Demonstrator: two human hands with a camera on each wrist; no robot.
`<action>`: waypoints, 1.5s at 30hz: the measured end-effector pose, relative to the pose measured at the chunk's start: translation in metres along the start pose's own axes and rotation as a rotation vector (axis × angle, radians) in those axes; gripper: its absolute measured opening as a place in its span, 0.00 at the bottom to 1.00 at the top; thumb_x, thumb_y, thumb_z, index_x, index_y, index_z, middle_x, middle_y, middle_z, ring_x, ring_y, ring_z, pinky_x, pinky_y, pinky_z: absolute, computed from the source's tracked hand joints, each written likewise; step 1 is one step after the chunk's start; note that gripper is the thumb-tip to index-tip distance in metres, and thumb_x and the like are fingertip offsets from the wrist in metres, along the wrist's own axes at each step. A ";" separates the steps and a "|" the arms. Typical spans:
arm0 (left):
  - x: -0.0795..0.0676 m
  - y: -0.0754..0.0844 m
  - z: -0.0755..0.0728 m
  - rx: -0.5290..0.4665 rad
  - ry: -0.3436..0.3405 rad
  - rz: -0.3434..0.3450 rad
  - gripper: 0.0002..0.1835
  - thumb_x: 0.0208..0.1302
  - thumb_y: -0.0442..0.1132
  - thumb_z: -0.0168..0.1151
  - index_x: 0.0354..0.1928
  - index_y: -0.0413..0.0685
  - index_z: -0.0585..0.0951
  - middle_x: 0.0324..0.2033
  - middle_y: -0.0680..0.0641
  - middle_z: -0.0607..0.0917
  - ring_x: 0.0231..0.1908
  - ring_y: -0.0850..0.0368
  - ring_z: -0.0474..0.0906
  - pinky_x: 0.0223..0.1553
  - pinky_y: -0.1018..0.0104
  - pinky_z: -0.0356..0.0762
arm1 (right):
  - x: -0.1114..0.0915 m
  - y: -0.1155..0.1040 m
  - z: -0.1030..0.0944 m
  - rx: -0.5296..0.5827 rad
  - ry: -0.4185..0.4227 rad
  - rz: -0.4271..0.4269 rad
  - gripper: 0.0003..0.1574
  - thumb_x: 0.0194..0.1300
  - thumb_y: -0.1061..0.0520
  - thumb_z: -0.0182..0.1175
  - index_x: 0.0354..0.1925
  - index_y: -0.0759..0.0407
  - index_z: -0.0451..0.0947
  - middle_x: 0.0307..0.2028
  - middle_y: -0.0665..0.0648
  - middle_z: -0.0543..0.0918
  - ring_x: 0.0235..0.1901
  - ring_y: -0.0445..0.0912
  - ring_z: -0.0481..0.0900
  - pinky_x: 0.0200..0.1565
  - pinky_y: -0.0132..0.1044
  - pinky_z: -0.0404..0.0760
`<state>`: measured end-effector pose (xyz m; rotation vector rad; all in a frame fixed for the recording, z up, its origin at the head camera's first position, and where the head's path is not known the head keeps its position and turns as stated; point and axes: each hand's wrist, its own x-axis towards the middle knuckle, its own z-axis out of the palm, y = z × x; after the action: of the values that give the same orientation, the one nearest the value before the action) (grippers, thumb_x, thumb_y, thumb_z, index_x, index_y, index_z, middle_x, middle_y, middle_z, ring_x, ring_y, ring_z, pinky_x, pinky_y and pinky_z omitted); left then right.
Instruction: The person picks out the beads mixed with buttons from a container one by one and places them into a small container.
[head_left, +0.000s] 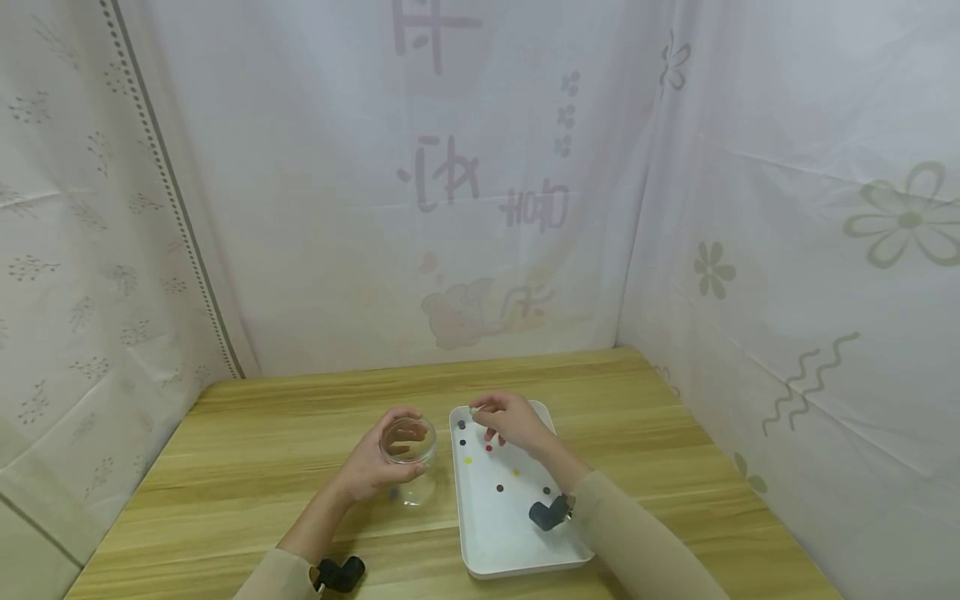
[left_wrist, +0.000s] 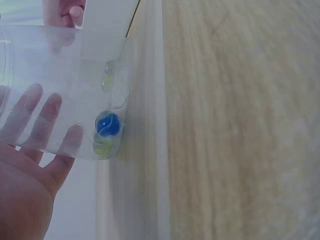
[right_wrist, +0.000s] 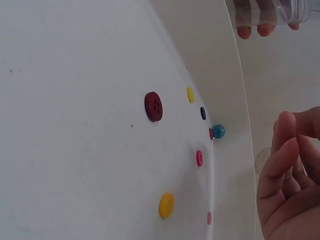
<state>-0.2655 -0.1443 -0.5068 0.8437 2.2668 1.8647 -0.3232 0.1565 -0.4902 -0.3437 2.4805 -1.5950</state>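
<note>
My left hand (head_left: 382, 461) grips a clear, open-topped jar (head_left: 418, 483) beside the tray's left edge. Inside the jar, near its base, lie a blue marble (left_wrist: 107, 123) and several clear marbles with yellowish swirls (left_wrist: 102, 146). My right hand (head_left: 513, 419) is over the far end of the white tray (head_left: 491, 533), thumb and fingers pinched together. At its fingertips shows a small, clear, round thing (right_wrist: 262, 161) that looks like a marble, partly hidden by the fingers. A blue-green marble (right_wrist: 218, 131) sits in the tray beside its wall.
Several buttons lie scattered in the tray, among them a dark red button (right_wrist: 153, 106), a yellow button (right_wrist: 166, 205) and a pink button (right_wrist: 199, 158). The tray stands on a wood-grain table (head_left: 300, 433). Printed white curtains (head_left: 337, 208) hang behind and on both sides.
</note>
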 end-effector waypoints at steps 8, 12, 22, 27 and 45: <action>0.001 0.002 0.000 0.000 -0.003 -0.003 0.41 0.63 0.36 0.79 0.74 0.44 0.69 0.66 0.29 0.80 0.67 0.30 0.78 0.68 0.28 0.74 | -0.002 -0.003 0.001 0.044 0.003 -0.007 0.16 0.75 0.55 0.69 0.58 0.56 0.87 0.45 0.63 0.88 0.29 0.44 0.84 0.27 0.33 0.77; 0.001 0.003 0.000 0.000 -0.004 -0.005 0.42 0.63 0.36 0.79 0.75 0.42 0.68 0.66 0.29 0.80 0.67 0.32 0.79 0.68 0.28 0.74 | -0.004 -0.004 0.001 0.068 -0.008 -0.016 0.18 0.75 0.55 0.69 0.59 0.59 0.86 0.47 0.66 0.88 0.28 0.43 0.83 0.27 0.32 0.77; 0.002 0.005 0.000 -0.002 -0.003 0.000 0.42 0.63 0.36 0.79 0.75 0.40 0.67 0.65 0.30 0.81 0.66 0.30 0.78 0.68 0.27 0.74 | -0.007 -0.018 0.002 0.097 -0.043 -0.060 0.21 0.75 0.53 0.70 0.60 0.61 0.85 0.52 0.73 0.87 0.28 0.42 0.83 0.27 0.31 0.77; 0.002 0.004 0.000 0.001 -0.008 0.002 0.43 0.63 0.36 0.79 0.76 0.38 0.66 0.66 0.30 0.80 0.66 0.30 0.78 0.68 0.28 0.75 | -0.009 -0.031 0.003 0.100 -0.066 -0.089 0.23 0.75 0.54 0.70 0.62 0.65 0.84 0.50 0.70 0.89 0.27 0.42 0.82 0.26 0.30 0.78; -0.001 0.001 0.000 0.001 -0.016 0.005 0.42 0.65 0.36 0.78 0.76 0.42 0.66 0.67 0.32 0.80 0.68 0.31 0.78 0.68 0.28 0.74 | -0.022 -0.066 0.016 0.149 -0.161 -0.145 0.19 0.76 0.56 0.69 0.60 0.60 0.85 0.40 0.50 0.89 0.26 0.43 0.81 0.26 0.32 0.75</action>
<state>-0.2644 -0.1445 -0.5061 0.8621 2.2584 1.8522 -0.2911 0.1222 -0.4367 -0.6155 2.2481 -1.7200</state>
